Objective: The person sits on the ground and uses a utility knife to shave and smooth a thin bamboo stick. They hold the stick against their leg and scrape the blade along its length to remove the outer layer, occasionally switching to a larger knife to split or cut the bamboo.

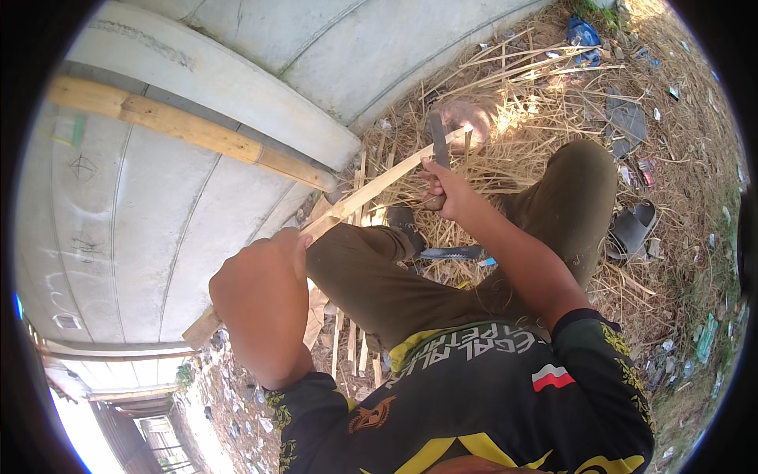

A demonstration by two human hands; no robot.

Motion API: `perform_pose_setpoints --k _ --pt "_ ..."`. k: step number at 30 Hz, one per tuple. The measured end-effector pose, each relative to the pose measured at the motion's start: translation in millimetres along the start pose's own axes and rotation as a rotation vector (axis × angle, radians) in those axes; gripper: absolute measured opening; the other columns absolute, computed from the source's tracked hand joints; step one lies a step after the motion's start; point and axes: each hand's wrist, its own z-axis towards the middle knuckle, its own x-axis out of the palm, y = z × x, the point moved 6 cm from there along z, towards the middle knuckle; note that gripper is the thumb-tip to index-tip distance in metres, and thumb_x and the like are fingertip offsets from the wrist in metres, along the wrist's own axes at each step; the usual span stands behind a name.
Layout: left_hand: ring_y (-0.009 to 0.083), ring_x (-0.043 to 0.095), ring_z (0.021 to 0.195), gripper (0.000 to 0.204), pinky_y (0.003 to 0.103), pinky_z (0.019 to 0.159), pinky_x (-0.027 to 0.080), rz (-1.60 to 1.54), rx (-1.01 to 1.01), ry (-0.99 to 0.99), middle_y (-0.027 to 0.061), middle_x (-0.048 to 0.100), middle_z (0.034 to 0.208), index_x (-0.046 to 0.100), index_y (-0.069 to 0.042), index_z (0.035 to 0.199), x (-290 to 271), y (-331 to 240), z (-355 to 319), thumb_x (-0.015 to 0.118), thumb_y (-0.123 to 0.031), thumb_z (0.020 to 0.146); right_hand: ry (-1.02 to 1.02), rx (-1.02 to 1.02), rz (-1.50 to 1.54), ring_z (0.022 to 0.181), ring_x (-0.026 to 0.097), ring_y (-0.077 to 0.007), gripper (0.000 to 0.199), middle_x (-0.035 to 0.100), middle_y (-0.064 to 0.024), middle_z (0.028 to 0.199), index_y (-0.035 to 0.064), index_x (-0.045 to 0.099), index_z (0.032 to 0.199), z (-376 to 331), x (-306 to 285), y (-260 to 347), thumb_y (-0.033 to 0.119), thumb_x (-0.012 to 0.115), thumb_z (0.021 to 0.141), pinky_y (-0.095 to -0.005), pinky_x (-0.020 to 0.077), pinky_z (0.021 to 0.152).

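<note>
My left hand [264,276] is closed around a long pale strip of split bamboo [371,188], which slants from the lower left up to the far right. Its far end lies over a round wooden block [462,114] on the ground. My right hand [447,189] grips the handle of a machete [439,142], its dark blade pointing away from me and crossing the strip near that far end. Whether the edge bites into the bamboo I cannot tell. Between my bent legs, a second dark blade-like tool [452,253] lies on the shavings.
Thin bamboo slivers [513,71] cover the ground ahead. A pale panel wall [181,182] with a bamboo pole [181,126] along it stands close on the left. To the right are a dark sandal [632,229], a grey flat scrap [625,122] and litter; a blue plastic bag [584,38] lies farther off.
</note>
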Motion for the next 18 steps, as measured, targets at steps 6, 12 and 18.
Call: perform_pose_setpoints --k 6,12,18 --pt "0.0275 0.069 0.063 0.045 0.041 0.058 0.05 -0.042 0.017 0.035 0.0056 0.069 0.071 0.08 -0.018 0.114 -2.4 -20.0 -13.1 0.07 -0.056 0.093 0.073 -0.065 0.181 0.047 0.036 -0.0067 0.025 0.035 0.0081 0.058 0.0076 0.061 0.096 12.9 5.7 11.0 0.028 0.074 0.1 -0.0302 0.0532 0.07" --pt "0.0269 0.067 0.06 0.042 0.04 0.054 0.049 0.0 0.038 -0.076 0.0071 0.069 0.072 0.08 -0.016 0.114 -16.7 -19.5 -24.6 0.071 -0.053 0.095 0.167 -0.013 0.143 0.047 0.037 -0.0091 0.027 0.038 0.007 0.058 0.0112 0.054 0.084 23.0 30.5 -3.0 0.023 0.065 0.106 -0.0363 0.0573 0.073" --pt "0.0254 0.066 0.058 0.033 0.036 0.052 0.048 -0.1 0.282 -0.446 0.0067 0.069 0.075 0.076 -0.008 0.112 -3.9 -25.3 -24.2 0.07 -0.038 0.099 -0.013 -0.015 0.203 0.05 0.038 -0.0101 0.029 0.037 0.0071 0.056 0.0136 0.047 0.084 33.5 24.4 -12.6 0.023 0.062 0.107 -0.0277 0.0441 0.055"
